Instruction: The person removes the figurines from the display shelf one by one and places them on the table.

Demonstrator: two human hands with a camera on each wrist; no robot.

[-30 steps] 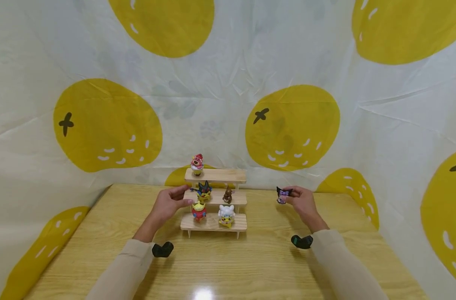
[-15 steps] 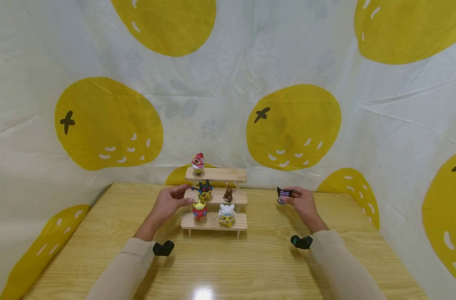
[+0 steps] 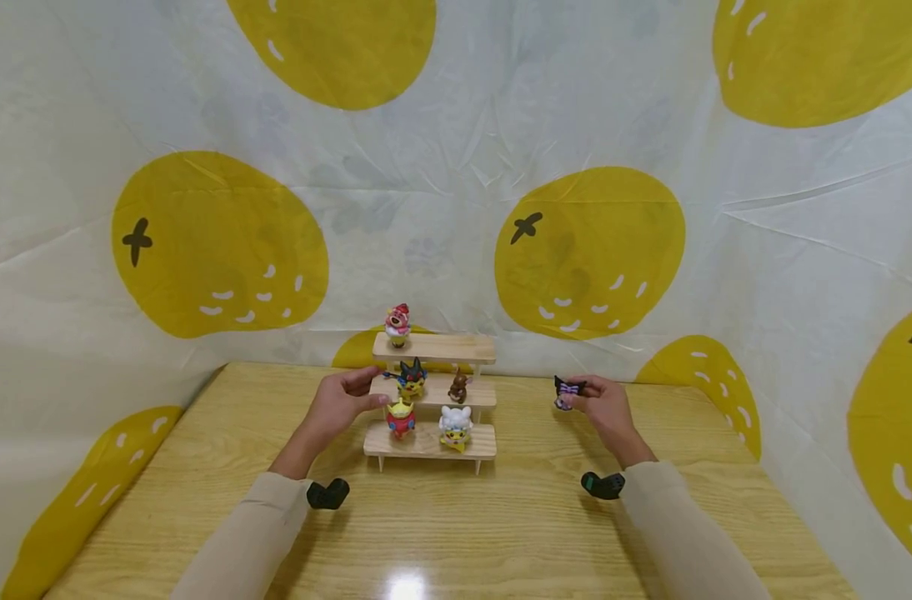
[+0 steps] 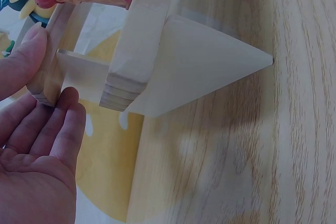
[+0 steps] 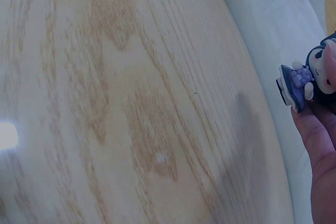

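In the head view my left hand is at the left end of the three-tier wooden display stand. The left wrist view has its thumb on top of the middle shelf and the fingers against the underside, gripping the board's end. Off to the right of the stand, my right hand pinches a small black-and-purple figurine by its side. Seen from the right wrist, the figurine has a white face, a dark base and a little purple toy in front, with a thumb partly over its head.
Several figurines stand on the tiers: a pink one on top, a black-eared yellow one and a brown one in the middle, a red one and a white-hooded one below. A patterned cloth hangs behind the table.
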